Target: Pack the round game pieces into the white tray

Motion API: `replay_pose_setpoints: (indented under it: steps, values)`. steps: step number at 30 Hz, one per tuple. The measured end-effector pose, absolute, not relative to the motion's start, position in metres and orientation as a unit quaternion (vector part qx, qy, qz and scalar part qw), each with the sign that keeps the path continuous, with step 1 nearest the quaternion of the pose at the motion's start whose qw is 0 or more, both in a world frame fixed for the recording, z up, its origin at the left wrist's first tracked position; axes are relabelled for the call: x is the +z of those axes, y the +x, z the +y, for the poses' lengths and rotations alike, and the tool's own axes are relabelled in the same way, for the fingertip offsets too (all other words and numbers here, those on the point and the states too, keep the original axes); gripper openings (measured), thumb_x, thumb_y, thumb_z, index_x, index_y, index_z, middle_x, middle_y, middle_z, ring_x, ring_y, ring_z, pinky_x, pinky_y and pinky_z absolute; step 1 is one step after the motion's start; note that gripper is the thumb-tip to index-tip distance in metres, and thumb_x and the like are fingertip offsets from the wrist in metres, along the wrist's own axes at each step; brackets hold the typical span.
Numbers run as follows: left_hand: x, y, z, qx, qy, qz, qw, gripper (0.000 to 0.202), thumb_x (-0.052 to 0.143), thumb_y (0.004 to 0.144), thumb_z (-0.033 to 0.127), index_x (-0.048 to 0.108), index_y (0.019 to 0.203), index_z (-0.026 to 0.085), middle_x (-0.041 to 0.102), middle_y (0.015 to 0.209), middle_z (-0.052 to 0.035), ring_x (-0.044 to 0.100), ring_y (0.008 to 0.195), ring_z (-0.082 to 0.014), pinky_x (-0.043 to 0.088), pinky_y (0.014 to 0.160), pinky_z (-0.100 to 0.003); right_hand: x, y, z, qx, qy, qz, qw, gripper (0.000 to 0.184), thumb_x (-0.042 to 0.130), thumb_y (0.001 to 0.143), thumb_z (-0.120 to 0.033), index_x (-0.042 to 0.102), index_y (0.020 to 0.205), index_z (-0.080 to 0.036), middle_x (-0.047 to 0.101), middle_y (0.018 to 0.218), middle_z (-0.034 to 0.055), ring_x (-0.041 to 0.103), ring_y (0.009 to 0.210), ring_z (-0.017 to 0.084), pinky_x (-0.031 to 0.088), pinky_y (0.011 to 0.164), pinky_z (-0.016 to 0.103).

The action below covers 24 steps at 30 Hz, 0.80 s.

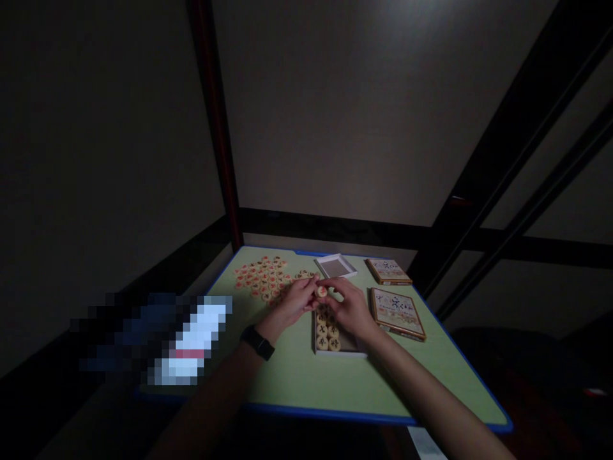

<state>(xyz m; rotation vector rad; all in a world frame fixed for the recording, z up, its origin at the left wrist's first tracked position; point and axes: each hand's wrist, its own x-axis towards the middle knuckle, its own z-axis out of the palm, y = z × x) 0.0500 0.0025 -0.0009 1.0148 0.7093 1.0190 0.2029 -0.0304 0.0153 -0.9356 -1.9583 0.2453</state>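
A round wooden Chinese chess piece [322, 292] with a red character is held up between my two hands. My left hand [297, 300], with a black watch on its wrist, is closed around the piece's left side. From the right, the fingers of my right hand [353, 306] are bent and close on the same piece. Beneath my hands lies an open white box [315, 348]. Several black-marked chess pieces [322, 343] stand in rows along its left side. My right hand and forearm hide part of the box.
Many loose chess pieces [261, 278], red and black, are spread over the table's far left. A shallow white box lid [336, 266] lies at the back. Two printed boxes [389, 271] [397, 312] rest on the right. The green table [292, 383] has a blue edge.
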Motion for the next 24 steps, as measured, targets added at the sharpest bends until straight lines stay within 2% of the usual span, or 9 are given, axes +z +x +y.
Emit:
replay_pose_setpoints:
  steps: [2,5,10,12,15,17,19,21,24]
  values:
    - [-0.005,0.052,0.005,0.465,0.482,0.320,0.670,0.040,0.067,0.083,0.053,0.052,0.077,0.016,0.047,0.057,0.0070,0.039,0.041,-0.0026,0.021,0.038,-0.016,0.014,0.203,-0.030,0.101,-0.383,-0.799,0.452,0.015,0.064,0.088,-0.023,0.069,0.102,-0.021,0.073,0.100,0.0080,0.066,0.094,0.023,0.052,0.087,0.037]
    - [-0.008,0.054,0.007,0.479,0.512,0.321,0.637,0.043,0.067,0.081,0.057,0.050,0.077,0.017,0.044,0.054,0.0086,0.037,0.037,-0.0029,0.024,0.036,-0.016,0.014,0.203,-0.030,0.090,-0.369,-0.810,0.448,0.012,0.061,0.091,-0.024,0.067,0.100,-0.021,0.072,0.099,0.0084,0.066,0.093,0.022,0.052,0.085,0.036]
    - [-0.010,0.054,0.008,0.467,0.531,0.345,0.617,0.041,0.064,0.083,0.057,0.048,0.078,0.019,0.043,0.052,0.0099,0.040,0.035,-0.0038,0.027,0.036,-0.017,0.018,0.206,-0.031,0.049,-0.376,-0.844,0.381,0.018,0.054,0.093,-0.022,0.061,0.109,-0.019,0.069,0.101,0.0108,0.063,0.095,0.023,0.051,0.086,0.037]
    - [-0.010,0.054,0.009,0.452,0.535,0.362,0.616,0.038,0.060,0.086,0.055,0.050,0.081,0.019,0.047,0.053,0.0090,0.042,0.035,-0.0046,0.029,0.037,-0.017,0.023,0.213,-0.031,0.052,-0.389,-0.851,0.350,0.026,0.054,0.091,-0.021,0.056,0.117,-0.019,0.068,0.104,0.0113,0.063,0.096,0.023,0.050,0.086,0.037]
    - [-0.010,0.054,0.012,0.448,0.560,0.407,0.565,0.032,0.050,0.093,0.049,0.055,0.084,0.018,0.059,0.062,0.0040,0.045,0.038,-0.0057,0.033,0.040,-0.018,0.032,0.230,-0.031,0.073,-0.418,-0.846,0.324,0.033,0.054,0.090,-0.020,0.050,0.123,-0.018,0.068,0.102,0.0097,0.064,0.091,0.021,0.049,0.081,0.033]
    - [-0.008,0.053,0.013,0.451,0.599,0.441,0.493,0.030,0.045,0.095,0.041,0.058,0.081,0.018,0.066,0.070,0.0001,0.052,0.046,-0.0081,0.040,0.047,-0.020,0.036,0.244,-0.035,0.083,-0.438,-0.847,0.291,0.031,0.053,0.089,-0.016,0.050,0.120,-0.018,0.068,0.100,0.0087,0.064,0.087,0.019,0.048,0.078,0.030]
    - [-0.007,0.052,0.012,0.437,0.654,0.460,0.412,0.031,0.043,0.096,0.035,0.061,0.076,0.019,0.071,0.075,-0.0024,0.062,0.062,-0.0124,0.048,0.062,-0.023,0.036,0.254,-0.042,0.081,-0.461,-0.852,0.234,0.030,0.053,0.087,-0.011,0.052,0.116,-0.018,0.069,0.100,0.0087,0.064,0.085,0.018,0.045,0.075,0.028]
    - [-0.006,0.050,0.009,0.401,0.709,0.466,0.345,0.034,0.041,0.096,0.034,0.064,0.075,0.020,0.074,0.081,-0.0030,0.066,0.079,-0.0158,0.049,0.075,-0.025,0.032,0.257,-0.049,0.068,-0.487,-0.856,0.162,0.026,0.052,0.087,-0.010,0.054,0.112,-0.017,0.070,0.096,0.0085,0.063,0.082,0.018,0.042,0.072,0.027]
    - [-0.006,0.050,0.002,0.330,0.762,0.478,0.287,0.038,0.039,0.097,0.038,0.068,0.080,0.022,0.076,0.088,-0.0029,0.067,0.085,-0.0184,0.047,0.080,-0.027,0.023,0.250,-0.055,0.038,-0.510,-0.855,0.087,0.019,0.050,0.092,-0.014,0.057,0.108,-0.017,0.069,0.094,0.0090,0.062,0.082,0.019,0.040,0.069,0.027]
